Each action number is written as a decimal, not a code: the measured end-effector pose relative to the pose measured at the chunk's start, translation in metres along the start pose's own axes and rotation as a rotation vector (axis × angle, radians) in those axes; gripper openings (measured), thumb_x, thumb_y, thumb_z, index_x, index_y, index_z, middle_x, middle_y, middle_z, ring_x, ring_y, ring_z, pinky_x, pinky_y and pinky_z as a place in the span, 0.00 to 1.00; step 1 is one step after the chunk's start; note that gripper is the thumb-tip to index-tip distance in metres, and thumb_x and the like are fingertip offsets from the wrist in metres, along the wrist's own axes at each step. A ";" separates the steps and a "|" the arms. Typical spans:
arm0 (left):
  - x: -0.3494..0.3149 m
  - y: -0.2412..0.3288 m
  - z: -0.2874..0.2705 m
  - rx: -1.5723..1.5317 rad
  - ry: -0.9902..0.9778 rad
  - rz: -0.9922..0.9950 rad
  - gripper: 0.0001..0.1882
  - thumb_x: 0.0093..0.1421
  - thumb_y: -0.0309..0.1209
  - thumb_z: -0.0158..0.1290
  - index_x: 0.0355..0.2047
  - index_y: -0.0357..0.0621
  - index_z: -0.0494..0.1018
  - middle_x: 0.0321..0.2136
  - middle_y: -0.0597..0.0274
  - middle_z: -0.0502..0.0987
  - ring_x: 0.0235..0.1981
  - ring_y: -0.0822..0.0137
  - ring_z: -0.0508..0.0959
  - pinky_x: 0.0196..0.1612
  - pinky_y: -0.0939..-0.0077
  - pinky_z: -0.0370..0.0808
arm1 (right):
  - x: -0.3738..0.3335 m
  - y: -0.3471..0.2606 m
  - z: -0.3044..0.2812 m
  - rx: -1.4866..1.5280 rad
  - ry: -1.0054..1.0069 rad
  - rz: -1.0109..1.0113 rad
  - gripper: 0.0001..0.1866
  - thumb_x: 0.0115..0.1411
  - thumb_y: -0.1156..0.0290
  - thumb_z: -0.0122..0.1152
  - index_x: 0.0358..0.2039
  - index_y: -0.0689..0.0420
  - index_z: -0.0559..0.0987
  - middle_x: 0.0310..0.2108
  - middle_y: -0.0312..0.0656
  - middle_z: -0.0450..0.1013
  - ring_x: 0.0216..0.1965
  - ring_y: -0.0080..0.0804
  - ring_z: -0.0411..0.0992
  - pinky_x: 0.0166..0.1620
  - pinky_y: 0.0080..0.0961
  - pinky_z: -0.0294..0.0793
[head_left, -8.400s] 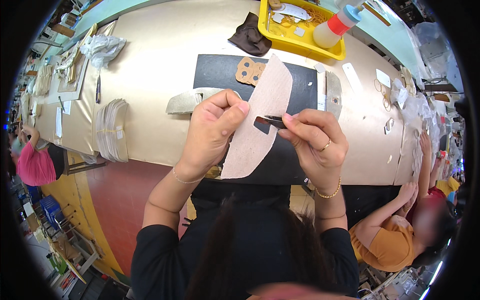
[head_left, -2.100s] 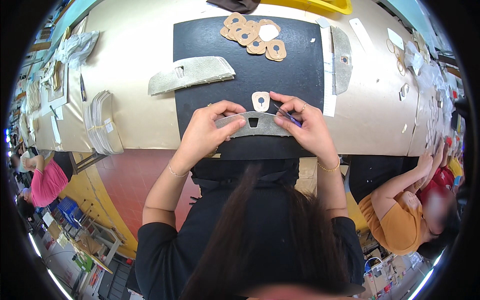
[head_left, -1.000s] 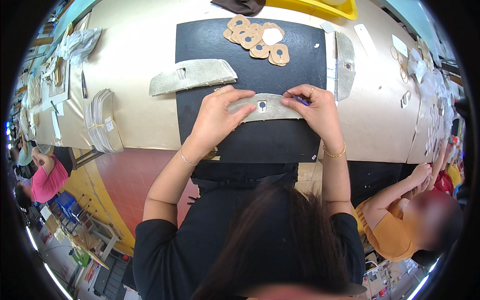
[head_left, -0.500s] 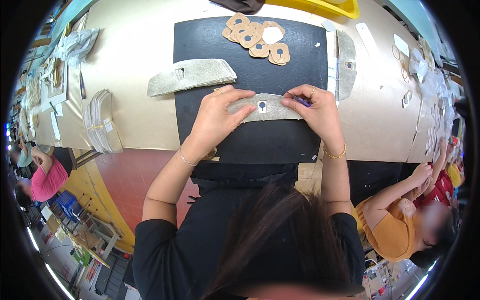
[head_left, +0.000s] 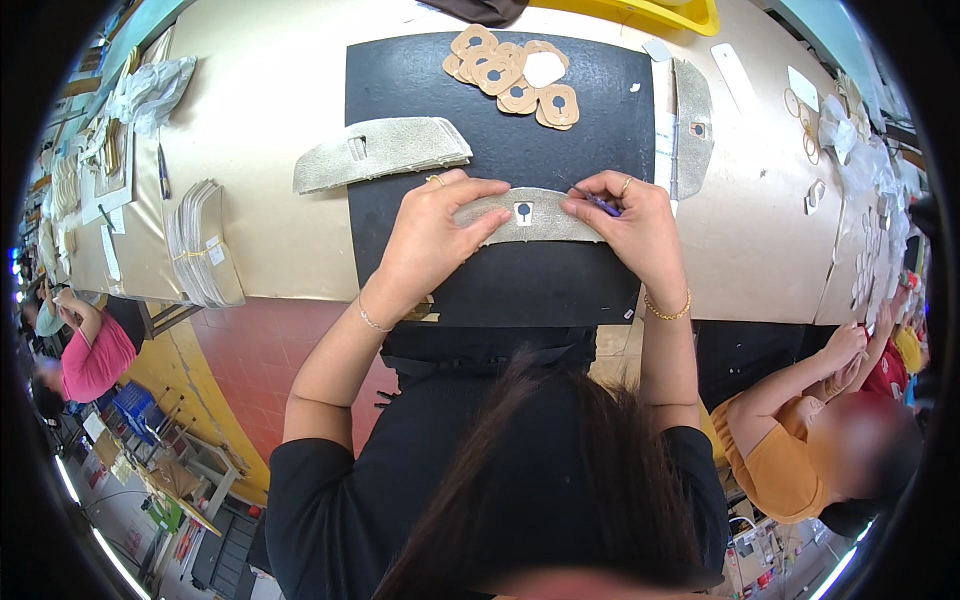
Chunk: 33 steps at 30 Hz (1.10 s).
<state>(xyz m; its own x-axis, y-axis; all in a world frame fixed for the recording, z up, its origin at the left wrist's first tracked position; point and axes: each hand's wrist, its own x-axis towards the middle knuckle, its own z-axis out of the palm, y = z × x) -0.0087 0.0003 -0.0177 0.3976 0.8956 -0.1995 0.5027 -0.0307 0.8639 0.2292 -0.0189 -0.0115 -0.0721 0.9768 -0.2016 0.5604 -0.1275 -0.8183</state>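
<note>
A curved grey textured piece (head_left: 550, 222), which looks like leather or fabric, lies over a black mat (head_left: 500, 285). Near its middle is a white-edged cutout with the dark mat showing through. My left hand (head_left: 432, 228) pinches its left end between thumb and fingers. At the right end my right hand (head_left: 640, 225) grips the piece too, with a slim purple-handled tool (head_left: 603, 206) among its fingers; the tool's kind is mostly hidden. To the left, a stack of similar grey pieces (head_left: 400, 150) overlaps the mat's edge. Tan rounded patches with keyhole cutouts (head_left: 493, 76) are heaped at the mat's far side.
Another grey piece (head_left: 693, 160) lies right of the mat. A banded bundle of curved strips (head_left: 190, 240) sits at the left table edge. A yellow tray (head_left: 690, 18) stands at the back. Plastic bags (head_left: 150, 95) lie far left. A person in orange (head_left: 775, 450) sits at right.
Both hands keep almost the same hold on the grey piece. At right, the person in orange has shifted slightly.
</note>
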 end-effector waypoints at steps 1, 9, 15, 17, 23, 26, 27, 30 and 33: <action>0.000 0.000 0.000 0.000 0.001 0.000 0.15 0.58 0.30 0.63 0.45 0.39 0.80 0.29 0.65 0.75 0.19 0.79 0.74 0.19 0.84 0.70 | 0.000 0.000 0.000 0.002 0.002 -0.003 0.09 0.53 0.73 0.73 0.33 0.63 0.84 0.26 0.37 0.81 0.26 0.16 0.73 0.31 0.15 0.72; 0.000 0.000 0.000 -0.006 0.007 -0.001 0.16 0.57 0.30 0.63 0.45 0.39 0.80 0.28 0.65 0.75 0.19 0.80 0.73 0.18 0.84 0.69 | 0.001 -0.004 -0.003 -0.016 -0.020 0.018 0.11 0.54 0.67 0.71 0.33 0.62 0.83 0.28 0.44 0.80 0.27 0.29 0.79 0.33 0.23 0.75; 0.000 -0.001 0.002 0.013 0.023 0.029 0.15 0.57 0.29 0.64 0.45 0.38 0.80 0.27 0.64 0.74 0.18 0.79 0.73 0.20 0.81 0.70 | 0.002 -0.002 0.000 -0.025 -0.015 0.024 0.11 0.54 0.68 0.71 0.33 0.62 0.83 0.27 0.46 0.80 0.27 0.31 0.78 0.32 0.24 0.75; 0.000 -0.002 0.003 0.051 0.037 0.053 0.15 0.56 0.29 0.64 0.44 0.39 0.81 0.27 0.62 0.75 0.20 0.75 0.75 0.24 0.78 0.71 | 0.002 0.000 0.002 -0.026 -0.003 -0.017 0.10 0.54 0.71 0.71 0.33 0.63 0.83 0.27 0.41 0.80 0.25 0.22 0.74 0.31 0.19 0.73; 0.001 0.005 0.005 0.193 0.108 0.174 0.15 0.55 0.30 0.64 0.42 0.40 0.80 0.29 0.56 0.76 0.28 0.61 0.78 0.34 0.69 0.74 | 0.003 0.002 0.004 -0.083 -0.003 -0.052 0.09 0.55 0.73 0.70 0.33 0.63 0.82 0.27 0.40 0.80 0.25 0.18 0.73 0.31 0.18 0.72; -0.008 0.014 0.009 0.337 0.087 0.077 0.15 0.55 0.30 0.63 0.42 0.42 0.79 0.33 0.57 0.76 0.33 0.59 0.78 0.38 0.65 0.74 | 0.003 0.000 0.004 -0.115 -0.009 -0.069 0.09 0.55 0.72 0.69 0.34 0.63 0.81 0.26 0.41 0.79 0.25 0.21 0.74 0.31 0.19 0.73; -0.010 0.015 0.011 0.388 0.096 0.061 0.15 0.55 0.30 0.63 0.43 0.43 0.79 0.35 0.57 0.76 0.35 0.58 0.78 0.40 0.64 0.74 | 0.004 0.000 0.004 -0.125 -0.010 -0.078 0.09 0.55 0.72 0.69 0.34 0.63 0.81 0.26 0.42 0.79 0.25 0.21 0.74 0.31 0.20 0.73; -0.010 0.010 0.013 0.630 0.256 0.409 0.15 0.56 0.29 0.61 0.44 0.46 0.78 0.45 0.59 0.76 0.47 0.57 0.76 0.48 0.60 0.72 | 0.005 -0.002 0.002 -0.152 -0.017 -0.073 0.09 0.55 0.72 0.68 0.33 0.63 0.81 0.26 0.43 0.78 0.25 0.25 0.74 0.31 0.21 0.73; -0.009 -0.002 0.010 0.660 0.090 0.681 0.15 0.56 0.28 0.55 0.45 0.45 0.76 0.55 0.55 0.72 0.57 0.54 0.71 0.55 0.55 0.68 | 0.005 -0.003 0.002 -0.142 -0.018 -0.083 0.10 0.55 0.71 0.68 0.33 0.64 0.80 0.26 0.44 0.78 0.24 0.27 0.74 0.32 0.22 0.73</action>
<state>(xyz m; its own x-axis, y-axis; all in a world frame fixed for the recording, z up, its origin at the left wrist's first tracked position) -0.0059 -0.0123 -0.0227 0.7179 0.6229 0.3107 0.5278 -0.7781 0.3406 0.2258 -0.0134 -0.0109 -0.1369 0.9797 -0.1466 0.6628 -0.0194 -0.7485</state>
